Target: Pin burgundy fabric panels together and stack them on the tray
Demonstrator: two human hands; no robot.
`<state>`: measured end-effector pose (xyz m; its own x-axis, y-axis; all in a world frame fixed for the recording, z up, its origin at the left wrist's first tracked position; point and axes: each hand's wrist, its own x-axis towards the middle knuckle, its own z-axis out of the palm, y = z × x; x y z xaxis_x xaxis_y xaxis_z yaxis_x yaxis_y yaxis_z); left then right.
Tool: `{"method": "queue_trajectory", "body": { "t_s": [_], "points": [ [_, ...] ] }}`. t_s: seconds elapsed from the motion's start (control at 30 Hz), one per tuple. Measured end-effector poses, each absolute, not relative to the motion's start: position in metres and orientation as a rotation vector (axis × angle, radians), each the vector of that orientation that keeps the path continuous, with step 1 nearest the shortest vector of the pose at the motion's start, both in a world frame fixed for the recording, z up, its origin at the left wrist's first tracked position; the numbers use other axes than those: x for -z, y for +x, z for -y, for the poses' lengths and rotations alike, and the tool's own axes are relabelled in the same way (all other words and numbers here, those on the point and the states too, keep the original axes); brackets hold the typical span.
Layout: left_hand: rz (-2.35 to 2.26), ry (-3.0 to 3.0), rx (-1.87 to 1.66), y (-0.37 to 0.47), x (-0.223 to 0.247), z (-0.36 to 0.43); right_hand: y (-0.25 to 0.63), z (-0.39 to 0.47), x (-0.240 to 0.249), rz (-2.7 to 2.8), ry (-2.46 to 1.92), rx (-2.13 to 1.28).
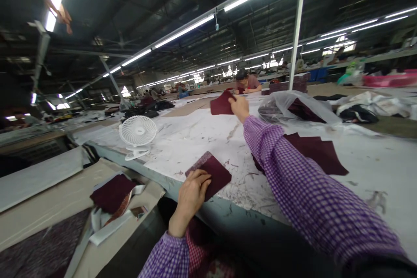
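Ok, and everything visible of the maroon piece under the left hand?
The maroon piece looks like fabric: flat, roughly four-sided, a speckled greyish strip showing along its upper-left edge. It lies diagonally on the white-covered table, near the side closest to the person. The left hand rests its fingers on its left part. Whether it is one layer or several, I can't tell.

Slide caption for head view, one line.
Right hand holds out a maroon piece; left hand touches a second maroon piece near the table edge.
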<state>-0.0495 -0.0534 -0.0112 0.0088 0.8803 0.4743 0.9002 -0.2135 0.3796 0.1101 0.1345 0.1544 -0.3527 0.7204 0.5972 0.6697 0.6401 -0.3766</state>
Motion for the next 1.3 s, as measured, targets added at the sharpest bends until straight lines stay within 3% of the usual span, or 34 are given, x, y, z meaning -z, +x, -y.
{"method": "queue_trajectory", "body": {
  "t_s": [0.07,0.17,0.23,0.37,0.47,0.53,0.63,0.8,0.9,1.17,1.3],
  "points": [
    [2.004,-2.249,1.094,-0.051,0.008,0.052,0.129,-0.157,-0.168,1.866,-1.223,-0.092],
    [2.107,-2.138,1.434,-0.047,0.000,0.050,0.141,-0.154,-0.169,1.847,-1.072,-0.159],
    [2.177,-1.919,1.934,-0.041,-0.010,0.053,0.138,-0.128,-0.158,1.958,-0.826,-0.131],
    [1.953,-1.801,3.303,-0.032,-0.032,0.070,0.129,-0.056,-0.125,2.248,-0.146,0.150],
    [1.778,-1.672,3.711,-0.031,-0.034,0.085,0.131,-0.015,-0.104,2.581,0.276,0.363],
    [1.966,-1.498,3.630,-0.030,-0.028,0.091,0.137,-0.001,-0.098,2.724,0.403,0.281],
    [2.194,-1.358,3.457,-0.025,-0.020,0.098,0.148,0.000,-0.099,2.715,0.408,-0.216],
    [2.168,-1.398,3.353,-0.011,-0.028,0.107,0.156,-0.021,-0.097,2.482,-0.393,-0.810],
    [2.237,-1.507,3.225,-0.012,-0.034,0.108,0.154,-0.032,-0.088,2.519,-0.617,-1.072],
    [2.485,-1.968,2.412,-0.036,-0.054,0.073,0.148,-0.040,-0.077,2.371,-0.588,-1.404],
    [2.447,-2.105,2.114,-0.027,-0.045,0.034,0.146,-0.047,-0.066,2.349,-0.664,-1.358]
  ]
}}
